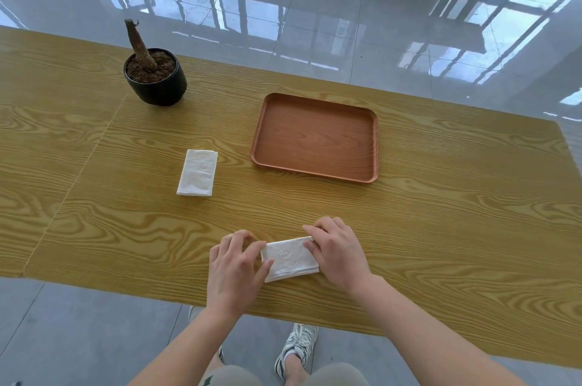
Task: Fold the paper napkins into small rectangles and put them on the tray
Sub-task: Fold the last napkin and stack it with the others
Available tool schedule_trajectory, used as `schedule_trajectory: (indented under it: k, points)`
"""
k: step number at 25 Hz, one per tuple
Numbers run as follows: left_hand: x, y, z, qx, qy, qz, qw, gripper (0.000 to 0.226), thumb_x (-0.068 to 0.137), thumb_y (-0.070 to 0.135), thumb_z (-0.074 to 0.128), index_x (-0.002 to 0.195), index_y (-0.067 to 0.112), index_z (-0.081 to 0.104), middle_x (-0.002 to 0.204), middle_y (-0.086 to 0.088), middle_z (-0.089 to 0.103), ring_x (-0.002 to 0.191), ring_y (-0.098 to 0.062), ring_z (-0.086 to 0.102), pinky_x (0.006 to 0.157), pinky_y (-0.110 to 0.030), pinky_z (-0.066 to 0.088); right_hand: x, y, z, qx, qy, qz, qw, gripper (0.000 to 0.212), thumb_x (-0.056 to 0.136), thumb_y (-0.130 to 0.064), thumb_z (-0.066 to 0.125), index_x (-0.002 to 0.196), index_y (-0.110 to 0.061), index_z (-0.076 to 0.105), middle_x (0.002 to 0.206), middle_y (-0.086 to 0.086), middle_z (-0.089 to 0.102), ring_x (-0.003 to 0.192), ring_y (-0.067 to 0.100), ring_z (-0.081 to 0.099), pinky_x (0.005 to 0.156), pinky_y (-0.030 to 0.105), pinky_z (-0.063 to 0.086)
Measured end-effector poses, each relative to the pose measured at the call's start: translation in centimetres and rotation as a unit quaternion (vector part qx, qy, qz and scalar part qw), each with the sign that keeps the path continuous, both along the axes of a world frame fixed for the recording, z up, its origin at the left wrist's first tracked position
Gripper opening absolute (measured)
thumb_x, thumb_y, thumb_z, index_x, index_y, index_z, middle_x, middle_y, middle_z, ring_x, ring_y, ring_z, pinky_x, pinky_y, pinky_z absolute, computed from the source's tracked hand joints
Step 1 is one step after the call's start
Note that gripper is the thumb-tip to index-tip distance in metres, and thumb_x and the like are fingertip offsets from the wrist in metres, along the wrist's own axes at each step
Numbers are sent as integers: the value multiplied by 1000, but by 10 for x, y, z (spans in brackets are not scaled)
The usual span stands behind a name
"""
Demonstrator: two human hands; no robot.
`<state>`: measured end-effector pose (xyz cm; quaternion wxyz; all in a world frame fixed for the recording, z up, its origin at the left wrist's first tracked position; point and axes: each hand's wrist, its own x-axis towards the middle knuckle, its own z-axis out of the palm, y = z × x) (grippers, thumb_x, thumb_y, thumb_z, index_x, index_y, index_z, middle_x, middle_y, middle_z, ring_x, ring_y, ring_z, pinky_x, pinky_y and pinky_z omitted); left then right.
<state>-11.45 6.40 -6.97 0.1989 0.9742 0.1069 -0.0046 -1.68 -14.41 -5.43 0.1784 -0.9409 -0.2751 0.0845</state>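
Observation:
A folded white napkin (pixel 289 258) lies on the wooden table (pixel 441 228) near its front edge. My left hand (pixel 234 263) holds the napkin's left end, with curled fingers at the far corner and the thumb against the near edge. At the napkin's right end, my right hand (pixel 338 252) holds it with the thumb on top and the fingers curled over the far edge. A second folded napkin (pixel 197 172) lies alone further back on the left. The brown tray (pixel 315 100) sits at the back right with nothing in it.
A black pot (pixel 156 86) with soil and a bare stem stands at the back left. The table's near edge runs just below my wrists, with my shoes (pixel 297 348) on the grey floor beneath.

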Motion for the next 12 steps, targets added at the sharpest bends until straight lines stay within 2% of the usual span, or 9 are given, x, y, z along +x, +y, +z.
schedule_trajectory:
  k: [4, 8, 12]
  points:
    - [1, -1, 1, 3, 2, 0, 1000, 33, 75, 37, 83, 105, 28, 73, 116, 1, 60, 111, -26, 57, 91, -45, 46, 6, 9, 6, -60, 13, 44, 997, 13, 95, -27, 62, 101, -20, 70, 102, -4, 59, 98, 20, 50, 85, 37, 46]
    - [0, -1, 2, -5, -7, 2, 1000, 36, 73, 36, 84, 105, 27, 72, 114, 2, 60, 109, -24, 57, 89, -44, 47, 13, 15, 13, -77, 43, 56, 995, 5, 94, -21, 60, 95, -20, 65, 101, -4, 60, 95, 19, 52, 83, 35, 47]
    - [-2, 0, 4, -20, 2, 22, 1000, 37, 71, 37, 84, 105, 28, 71, 115, 3, 60, 111, -23, 56, 90, -42, 46, 15, 19, 15, -88, 108, 41, 989, 15, 93, -13, 53, 102, -19, 63, 101, -2, 63, 98, 20, 54, 82, 32, 47]
